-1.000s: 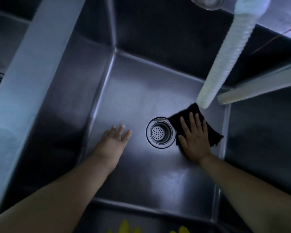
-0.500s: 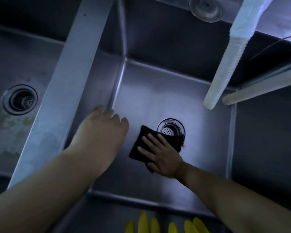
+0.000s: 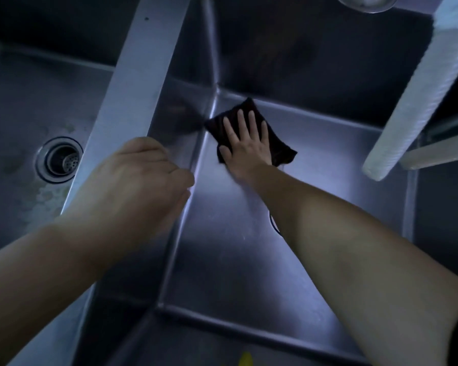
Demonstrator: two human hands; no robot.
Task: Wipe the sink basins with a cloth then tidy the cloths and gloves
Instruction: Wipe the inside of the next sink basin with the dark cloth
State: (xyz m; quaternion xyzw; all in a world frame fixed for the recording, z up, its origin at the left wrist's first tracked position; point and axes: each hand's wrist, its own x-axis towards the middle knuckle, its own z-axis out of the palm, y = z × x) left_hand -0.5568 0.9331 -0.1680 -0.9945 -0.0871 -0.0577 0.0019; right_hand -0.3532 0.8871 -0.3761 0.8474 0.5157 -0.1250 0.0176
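The dark cloth (image 3: 251, 133) lies flat on the floor of the stainless sink basin (image 3: 249, 247), in its far left corner where the floor meets the left and back walls. The right hand (image 3: 245, 140) presses down on it with fingers straight and slightly spread; the hand covers the cloth's middle, so only its edges and corners show. The right forearm crosses the basin floor and hides nearly all of the drain there; only a thin dark arc of its rim (image 3: 273, 225) peeks out beside the arm.

The left hand (image 3: 132, 180) hovers by the divider rim (image 3: 132, 83) between the two basins, seen from the back, fingers loosely curled and holding nothing that can be seen; its fingertips are turned away and hard to make out. In the left basin (image 3: 24, 101) a strainer drain (image 3: 60, 159) sits amid pale stains.

A white ribbed hose (image 3: 413, 101) hangs over the right side, cut off at the top edge. A round metal fitting (image 3: 365, 2) is cropped at the top. A yellow tip (image 3: 245, 359), probably a glove, barely enters at the bottom edge.
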